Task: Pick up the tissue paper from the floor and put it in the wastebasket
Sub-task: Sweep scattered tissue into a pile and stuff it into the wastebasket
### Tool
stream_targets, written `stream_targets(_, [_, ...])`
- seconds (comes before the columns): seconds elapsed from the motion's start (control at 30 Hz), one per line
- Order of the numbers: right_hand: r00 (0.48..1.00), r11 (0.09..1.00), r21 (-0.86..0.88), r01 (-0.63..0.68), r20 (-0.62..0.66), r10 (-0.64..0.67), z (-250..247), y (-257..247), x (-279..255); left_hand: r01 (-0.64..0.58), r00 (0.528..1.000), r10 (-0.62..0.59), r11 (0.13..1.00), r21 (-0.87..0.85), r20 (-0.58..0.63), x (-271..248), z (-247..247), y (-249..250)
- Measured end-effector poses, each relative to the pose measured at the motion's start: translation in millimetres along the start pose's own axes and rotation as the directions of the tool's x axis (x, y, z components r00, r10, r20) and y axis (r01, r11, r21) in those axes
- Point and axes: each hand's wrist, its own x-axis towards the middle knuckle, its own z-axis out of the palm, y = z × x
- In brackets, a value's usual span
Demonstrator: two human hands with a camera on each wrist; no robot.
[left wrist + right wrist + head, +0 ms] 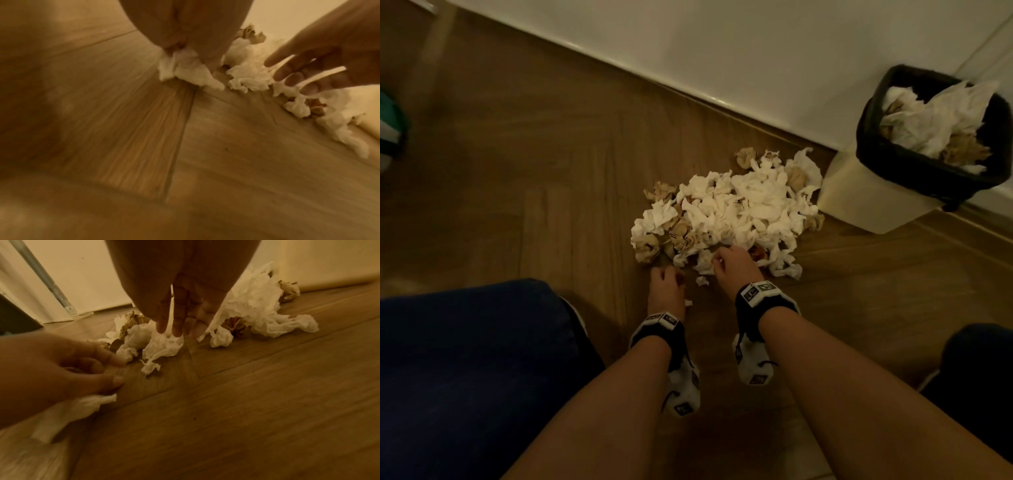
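A heap of crumpled white and brown tissue paper point(739, 205) lies on the wooden floor. To its right, against the wall, stands the cream wastebasket point(859, 198) with a black liner and tissue inside. My left hand point(666, 279) is at the heap's near left edge, its fingers curled around a white tissue wad point(191, 71) that touches the floor. That same wad shows under the left hand point(82, 366) in the right wrist view. My right hand point(726, 260) reaches over the heap's near edge, its fingers point(179, 324) straight and just above a white tissue point(162, 345).
A white wall and baseboard point(688, 85) run diagonally behind the heap. My knees in dark blue trousers sit at the lower left point(465, 359) and right edge point(979, 370). A teal object point(390, 120) lies at the far left. Bare floor point(517, 154) stretches left of the heap.
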Motion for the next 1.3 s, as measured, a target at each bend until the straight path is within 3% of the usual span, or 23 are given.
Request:
stream_targets(0.13, [0.999,1.0,-0.027,0.012,-0.039,-0.013,4,6,0,0.136,0.981,-0.108,0.975,0.176,-0.159,-16,5,-9])
stream_targets(0.3, [0.996,0.983,-0.174,0.054,0.084,-0.04,10,1,5,0.237,0.969,-0.217,0.949,0.207,-0.115,-33,16,-23])
stream_targets(0.43, [0.989,0.971,-0.236,0.043,0.146,-0.008,18,-4,9,0.11,0.992,-0.089,0.962,0.251,-0.093,-28,17,-28])
stream_targets(0.53, [0.99,0.975,-0.224,0.005,0.142,0.027,21,-5,8,0.032,0.998,-0.029,0.999,0.042,-0.054,-23,9,-28])
stream_targets(0.57, [0.988,0.975,-0.222,0.005,0.154,0.03,22,-5,9,0.004,0.995,-0.004,1.0,0.0,-0.101,-22,9,-27])
stream_targets(0.67, [0.978,0.983,-0.183,0.014,0.205,0.024,25,-9,12,0.046,0.974,-0.058,0.997,-0.06,-0.217,-23,6,-30])
stream_targets(0.77, [0.981,0.985,-0.172,0.007,0.19,0.027,25,-11,13,0.064,0.988,-0.09,0.978,-0.199,-0.127,-22,1,-28])
stream_targets(0.83, [0.985,0.981,-0.194,0.002,0.168,0.031,27,-14,12,0.013,0.998,-0.016,0.998,-0.056,-0.068,-19,-2,-28])
stream_targets(0.93, [0.984,0.977,-0.211,0.031,0.177,0.007,29,-16,11,0.03,0.999,-0.031,0.999,-0.044,-0.039,-13,-10,-21])
stream_targets(1.0, [0.983,0.979,-0.198,0.045,0.184,-0.008,31,-17,11,-0.022,0.999,0.02,0.998,-0.052,-0.034,-14,-9,-20])
stream_targets(1.07, [0.984,0.984,-0.173,0.052,0.175,-0.021,33,-16,10,-0.081,0.996,0.082,0.995,0.062,-0.021,-20,-7,-21])
stream_targets(1.17, [0.984,0.989,-0.138,0.047,0.175,-0.023,36,-15,9,-0.03,0.995,0.04,0.993,0.114,-0.091,-25,-9,-23])
stream_targets(1.23, [0.981,0.991,-0.127,0.049,0.191,-0.024,36,-16,9,0.016,0.995,-0.015,1.0,0.009,-0.099,-23,-11,-23])
stream_targets(1.3, [0.977,0.99,-0.131,0.049,0.213,-0.021,35,-16,10,0.016,0.994,-0.015,1.0,0.009,-0.112,-21,-11,-22])
